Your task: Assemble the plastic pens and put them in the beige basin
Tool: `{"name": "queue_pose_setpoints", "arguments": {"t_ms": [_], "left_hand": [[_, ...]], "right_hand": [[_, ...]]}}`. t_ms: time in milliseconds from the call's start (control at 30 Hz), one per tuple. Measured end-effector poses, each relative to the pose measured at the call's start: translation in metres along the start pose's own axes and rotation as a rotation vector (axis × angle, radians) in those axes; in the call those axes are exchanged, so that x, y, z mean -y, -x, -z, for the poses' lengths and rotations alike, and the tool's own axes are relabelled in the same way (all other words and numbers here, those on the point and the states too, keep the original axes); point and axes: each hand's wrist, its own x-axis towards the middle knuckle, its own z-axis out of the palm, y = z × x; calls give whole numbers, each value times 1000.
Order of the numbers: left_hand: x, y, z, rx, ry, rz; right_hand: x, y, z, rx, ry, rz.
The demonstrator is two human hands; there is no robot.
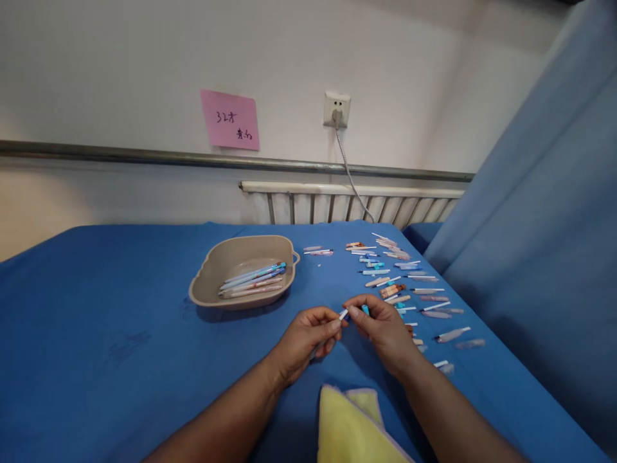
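My left hand [308, 337] is closed around a pen, mostly hidden by the fingers. Out of its fingertips comes a short white pen piece [343, 314], which looks like the end of a refill. My right hand [383, 328] pinches at this white end, so the two hands nearly meet above the bed. A small teal pen part [365, 310] shows at my right fingers; whether it is held there I cannot tell. Left of the hands stands a beige plastic basket [205, 290], with several whole pens [255, 281] lying in it.
Loose pen parts [436, 315], barrels and white refills, lie in rows along the right side of the blue sheet [120, 386]. A few more pen parts [318, 251] are behind the basket. A yellow cloth [351, 427] lies in front; a blue curtain [544, 225] hangs right.
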Motion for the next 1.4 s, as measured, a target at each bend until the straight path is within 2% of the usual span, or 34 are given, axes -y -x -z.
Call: {"name": "queue_pose_setpoints", "arguments": {"t_ms": [100,333,467,700,833,933,1200,1400], "left_hand": [[-1,0,1,5,13,-4],[1,0,-1,11,10,28],[1,0,-1,5,4,27],[1,1,0,20,-11,29],[0,1,0,21,-32,44],[0,1,0,30,-36,54],[1,1,2,39,-14,56],[1,1,2,46,-20,63]], "right_hand": [[3,-1,2,2,19,12],[0,-4,2,-29,-221,-128],[-2,-4,1,-5,-231,-150],[-2,-3,4,9,-86,-71],[0,-3,5,-51,72,64],[0,-3,5,-47,134,134],[-1,-3,8,22,116,122],[-5,-3,5,8,92,106]]}}
